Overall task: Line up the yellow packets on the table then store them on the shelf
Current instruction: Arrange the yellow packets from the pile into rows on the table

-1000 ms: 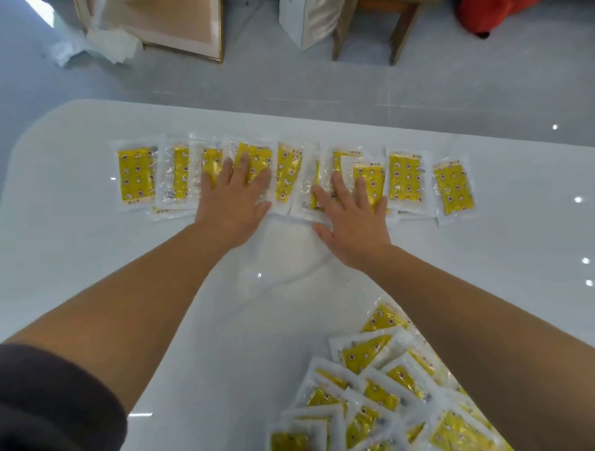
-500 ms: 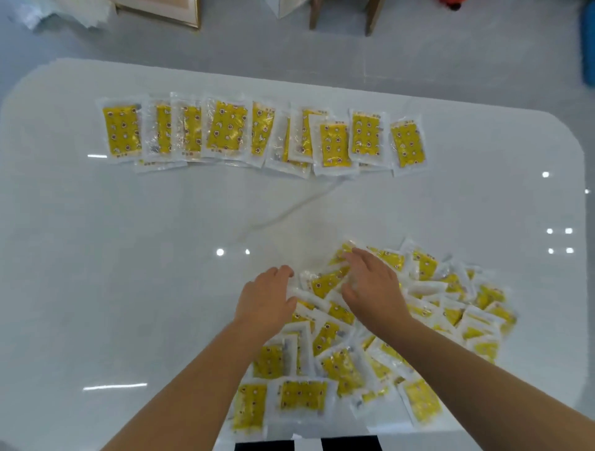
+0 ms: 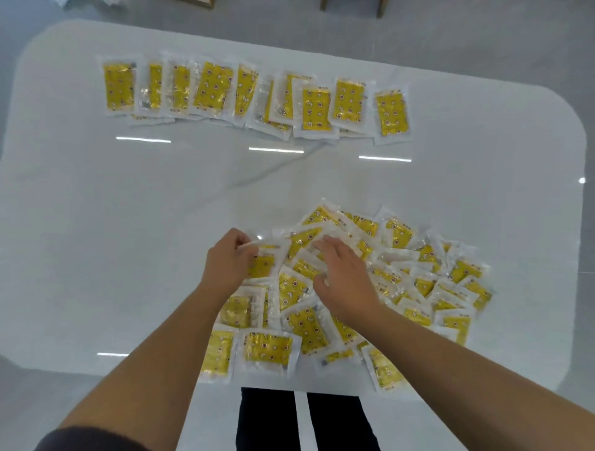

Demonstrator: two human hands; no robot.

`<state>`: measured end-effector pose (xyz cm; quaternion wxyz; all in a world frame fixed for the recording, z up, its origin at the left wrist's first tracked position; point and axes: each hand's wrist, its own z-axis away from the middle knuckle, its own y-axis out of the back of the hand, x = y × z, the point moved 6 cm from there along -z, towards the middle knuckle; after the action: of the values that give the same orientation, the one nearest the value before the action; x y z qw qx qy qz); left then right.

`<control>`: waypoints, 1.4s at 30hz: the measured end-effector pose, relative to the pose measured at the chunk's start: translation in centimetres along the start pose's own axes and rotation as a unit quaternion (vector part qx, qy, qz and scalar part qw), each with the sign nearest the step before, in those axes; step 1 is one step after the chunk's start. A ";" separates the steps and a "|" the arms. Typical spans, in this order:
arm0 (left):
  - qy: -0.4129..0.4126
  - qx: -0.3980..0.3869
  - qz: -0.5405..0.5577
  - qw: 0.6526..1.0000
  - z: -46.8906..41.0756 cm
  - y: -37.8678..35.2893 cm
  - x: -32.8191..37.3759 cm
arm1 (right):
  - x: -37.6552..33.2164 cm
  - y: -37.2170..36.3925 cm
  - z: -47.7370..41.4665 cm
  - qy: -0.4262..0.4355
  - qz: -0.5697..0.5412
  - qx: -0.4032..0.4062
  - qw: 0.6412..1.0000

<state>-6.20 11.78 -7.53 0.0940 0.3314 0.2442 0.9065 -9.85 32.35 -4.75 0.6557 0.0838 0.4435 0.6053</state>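
Observation:
Several yellow packets in clear wrappers lie in an overlapping row [image 3: 257, 96] along the far side of the white table [image 3: 96, 225]. A loose pile of the same yellow packets [image 3: 418, 277] covers the near right part of the table. Both hands are at the pile's left end. My left hand [image 3: 227, 262] has its fingers curled and pinches the top edge of one packet [image 3: 265, 265]. My right hand [image 3: 343, 280] lies over the pile with fingers spread and relaxed, touching the packets beneath; it hides some of them.
The table has rounded corners, and its near edge runs just above my legs [image 3: 302, 418]. Grey floor surrounds it. Wooden furniture legs [image 3: 381, 8] and a frame edge [image 3: 199, 2] stand beyond the far side. No shelf is in view.
Both hands left the far row and came back to the near pile. The left hand has since closed its fingers on a packet's edge; the right hand shifted slightly on the pile.

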 end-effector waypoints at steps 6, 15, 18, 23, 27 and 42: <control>-0.059 0.020 0.123 0.990 1.5 3.5 3.1 | -3.4 -0.9 -1.7 -0.045 -0.325 -0.035 0.944; -0.006 -0.049 -0.155 0.987 3.1 1.8 -7.0 | -1.3 -4.7 0.2 -0.165 -0.281 -0.047 0.944; -0.072 -0.101 -0.254 0.959 3.2 0.1 -8.3 | 0.1 -6.7 0.9 -0.217 -0.249 -0.035 0.943; -0.149 -0.082 -0.363 0.916 2.3 -1.7 -7.5 | 0.4 -8.3 1.1 -0.239 -0.238 0.010 0.941; -0.042 -0.130 -0.230 0.964 0.7 -2.2 -8.2 | -0.1 -8.8 0.6 -0.227 -0.243 0.032 0.943; -0.028 -0.123 0.089 0.988 -4.4 7.4 1.0 | -1.0 -2.0 -2.8 -0.219 -0.616 -0.014 0.756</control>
<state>-9.89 4.07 -6.19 0.0594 0.3630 0.0976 0.9248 -10.18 29.74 -7.26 0.9672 -0.0870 0.2349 0.0416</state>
